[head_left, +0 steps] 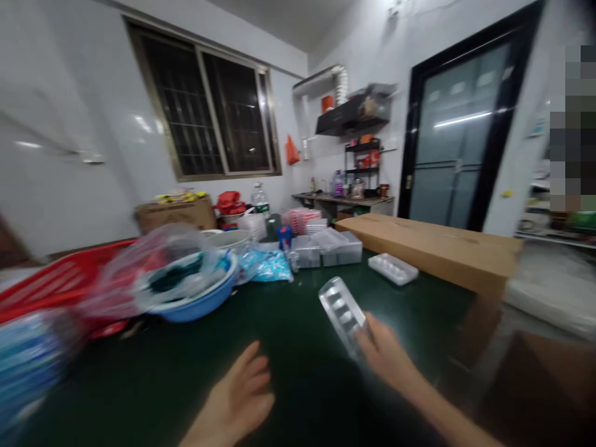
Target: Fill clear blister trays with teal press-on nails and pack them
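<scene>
My right hand grips the near end of a clear plastic blister tray with a row of several shallow pockets, held tilted above the dark green tabletop. Thumb and fingers close on its edge. Left of it, my left hand hovers over the table with nothing in it, its fingers loosely curled and apart, slightly blurred. A similar clear tray lies farther back, beside the long cardboard box.
A long cardboard box lines the right side. At the left stand a blue basin with plastic bags and a red basket. Clear plastic boxes and a blue-white packet sit along the back.
</scene>
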{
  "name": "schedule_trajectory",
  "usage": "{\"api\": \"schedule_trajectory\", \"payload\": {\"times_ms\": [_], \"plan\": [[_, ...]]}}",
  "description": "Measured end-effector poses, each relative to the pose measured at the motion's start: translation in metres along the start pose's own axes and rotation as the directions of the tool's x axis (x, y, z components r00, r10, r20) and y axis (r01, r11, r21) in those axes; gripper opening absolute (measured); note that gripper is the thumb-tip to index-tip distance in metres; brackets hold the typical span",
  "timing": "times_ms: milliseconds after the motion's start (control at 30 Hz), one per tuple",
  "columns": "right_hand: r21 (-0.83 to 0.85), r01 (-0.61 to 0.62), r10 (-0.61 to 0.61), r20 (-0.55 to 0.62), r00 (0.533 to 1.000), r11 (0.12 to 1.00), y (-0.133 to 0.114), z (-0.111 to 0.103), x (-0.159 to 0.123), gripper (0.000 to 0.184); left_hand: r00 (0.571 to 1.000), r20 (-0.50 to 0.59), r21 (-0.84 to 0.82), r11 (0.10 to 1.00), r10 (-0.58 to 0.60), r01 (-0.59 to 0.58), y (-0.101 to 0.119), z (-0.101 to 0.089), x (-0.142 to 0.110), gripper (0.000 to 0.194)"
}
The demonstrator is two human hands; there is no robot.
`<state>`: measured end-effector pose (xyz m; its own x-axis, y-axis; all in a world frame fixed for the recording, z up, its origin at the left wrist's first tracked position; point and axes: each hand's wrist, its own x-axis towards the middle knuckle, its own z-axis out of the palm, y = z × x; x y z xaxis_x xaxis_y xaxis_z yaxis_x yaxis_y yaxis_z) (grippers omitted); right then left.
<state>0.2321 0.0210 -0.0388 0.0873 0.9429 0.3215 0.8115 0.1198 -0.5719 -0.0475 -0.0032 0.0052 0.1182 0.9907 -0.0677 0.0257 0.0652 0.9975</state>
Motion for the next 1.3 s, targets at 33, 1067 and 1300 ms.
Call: {"api": "schedule_trajectory", "payload": {"times_ms": [33, 1067, 1300], "plan": [[0.137, 0.049, -0.052, 0.016, 0.999, 0.989, -0.031, 0.017, -0.009, 0.031, 1.000, 0.005, -0.067, 0.998, -0.013, 0.013, 0.000, 0.002, -0.002, 0.090], [0.741, -0.514, -0.440, 0.671, 0.597, 0.432, -0.223, 0.079, -0.079, 0.061, 0.929, -0.044, 0.914, 0.390, 0.369, -0.112, 0.000, -0.102, -0.152, 0.102], [0.751, -0.603, -0.315, 0.660, 0.682, 0.268, -0.221, 0.091, -0.081, 0.045, 0.791, -0.094, 0.931, 0.334, 0.605, -0.145, 0.019, -0.101, -0.160, 0.088]]}}
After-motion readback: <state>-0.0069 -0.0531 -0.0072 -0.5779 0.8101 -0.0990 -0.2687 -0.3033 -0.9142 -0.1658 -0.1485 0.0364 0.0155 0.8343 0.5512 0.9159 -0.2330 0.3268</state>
